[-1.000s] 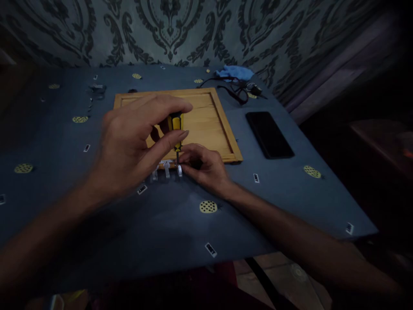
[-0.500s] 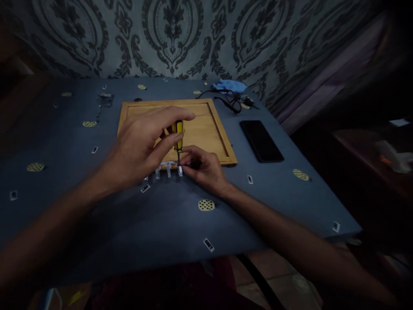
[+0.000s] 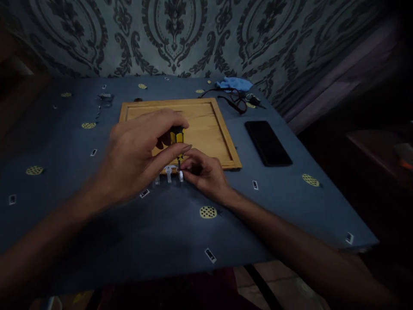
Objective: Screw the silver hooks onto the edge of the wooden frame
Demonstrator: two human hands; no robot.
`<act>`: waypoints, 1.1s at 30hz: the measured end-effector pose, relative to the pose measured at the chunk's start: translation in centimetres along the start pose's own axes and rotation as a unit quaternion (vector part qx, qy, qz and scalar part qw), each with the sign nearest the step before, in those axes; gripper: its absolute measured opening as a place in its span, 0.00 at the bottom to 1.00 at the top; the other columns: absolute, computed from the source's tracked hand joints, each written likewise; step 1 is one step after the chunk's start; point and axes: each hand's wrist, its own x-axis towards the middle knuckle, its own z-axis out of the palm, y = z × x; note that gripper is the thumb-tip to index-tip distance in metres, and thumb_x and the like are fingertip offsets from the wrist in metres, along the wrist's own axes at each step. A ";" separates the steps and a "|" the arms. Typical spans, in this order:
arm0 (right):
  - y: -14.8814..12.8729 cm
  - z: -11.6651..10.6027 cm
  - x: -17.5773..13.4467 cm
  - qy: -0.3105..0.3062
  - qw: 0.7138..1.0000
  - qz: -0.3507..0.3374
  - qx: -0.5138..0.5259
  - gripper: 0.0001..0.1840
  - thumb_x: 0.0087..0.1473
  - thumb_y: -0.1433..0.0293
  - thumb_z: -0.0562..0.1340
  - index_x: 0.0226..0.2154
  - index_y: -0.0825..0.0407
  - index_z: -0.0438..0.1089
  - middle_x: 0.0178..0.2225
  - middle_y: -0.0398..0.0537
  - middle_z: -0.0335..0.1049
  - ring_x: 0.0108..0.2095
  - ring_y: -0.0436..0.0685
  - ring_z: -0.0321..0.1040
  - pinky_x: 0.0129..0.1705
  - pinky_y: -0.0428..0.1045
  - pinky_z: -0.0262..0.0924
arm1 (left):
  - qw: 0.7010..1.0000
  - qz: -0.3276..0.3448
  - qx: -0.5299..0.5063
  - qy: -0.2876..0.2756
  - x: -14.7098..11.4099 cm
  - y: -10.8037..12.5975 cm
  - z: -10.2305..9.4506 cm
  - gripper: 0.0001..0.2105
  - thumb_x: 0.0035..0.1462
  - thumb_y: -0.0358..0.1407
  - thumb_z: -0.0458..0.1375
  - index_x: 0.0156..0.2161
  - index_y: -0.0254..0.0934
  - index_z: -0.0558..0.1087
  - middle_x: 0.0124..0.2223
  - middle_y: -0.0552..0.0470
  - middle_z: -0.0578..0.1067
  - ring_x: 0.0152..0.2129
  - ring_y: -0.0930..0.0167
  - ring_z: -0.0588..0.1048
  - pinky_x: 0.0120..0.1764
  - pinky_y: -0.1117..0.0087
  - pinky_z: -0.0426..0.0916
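My left hand (image 3: 135, 150) is wrapped around the yellow and black handle of a screwdriver (image 3: 177, 137), which stands upright with its shaft pointing down. The tip meets the right end of a metal hook rail (image 3: 169, 171) at the near edge of a framed wooden board (image 3: 206, 133). Several silvery hooks stick out from the rail toward me, and my left hand covers part of it. My right hand (image 3: 206, 172) is closed, thumb and fingertips pinched beside the screwdriver's tip; what they hold is too small to tell.
On the blue patterned tablecloth (image 3: 174, 232), a black phone (image 3: 268, 143) lies right of the board. Dark glasses (image 3: 237, 103), keys (image 3: 253, 100) and a blue cloth (image 3: 234, 84) are at the back right. Small metal pieces (image 3: 106, 98) lie at the back left.
My left hand has turned slightly on the screwdriver, its thumb now reaching further across the handle. My right hand keeps its pinch. The view has shifted a little.
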 end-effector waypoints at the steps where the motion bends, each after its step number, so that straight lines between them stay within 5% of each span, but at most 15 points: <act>1: -0.1 0.0 0.0 0.000 1.000 -0.001 -0.003 0.22 0.52 0.78 0.65 0.49 0.46 0.72 0.32 0.40 0.75 0.32 0.50 0.71 0.40 0.48 0.67 | 1.000 -0.005 0.005 0.012 0.0 0.0 0.0 0.07 0.63 0.38 0.62 0.45 0.42 0.76 0.38 0.57 0.82 0.30 0.72 0.79 0.37 0.72 0.75; 6: -0.4 -0.2 -0.1 0.002 1.000 -0.006 -0.013 0.23 0.52 0.79 0.65 0.50 0.46 0.72 0.31 0.39 0.74 0.31 0.50 0.69 0.39 0.48 0.66 | 0.998 -0.038 0.028 0.041 0.2 0.0 0.0 0.06 0.61 0.39 0.65 0.41 0.43 0.75 0.33 0.59 0.79 0.27 0.73 0.77 0.34 0.72 0.73; 17: -0.7 -0.6 -0.1 -0.018 1.000 0.008 -0.025 0.23 0.55 0.79 0.65 0.53 0.47 0.70 0.34 0.41 0.77 0.35 0.51 0.74 0.42 0.48 0.68 | 0.998 0.003 0.065 -0.003 0.1 -0.5 -0.3 0.08 0.65 0.39 0.62 0.47 0.43 0.75 0.40 0.58 0.82 0.30 0.73 0.79 0.36 0.72 0.72; 33: -0.3 -0.3 0.0 0.000 0.999 -0.023 -0.024 0.24 0.53 0.80 0.65 0.51 0.46 0.70 0.33 0.40 0.76 0.32 0.50 0.72 0.39 0.47 0.68 | 0.995 0.045 0.086 0.022 0.2 -0.4 -0.1 0.10 0.65 0.38 0.62 0.46 0.34 0.75 0.41 0.56 0.82 0.29 0.79 0.77 0.38 0.77 0.71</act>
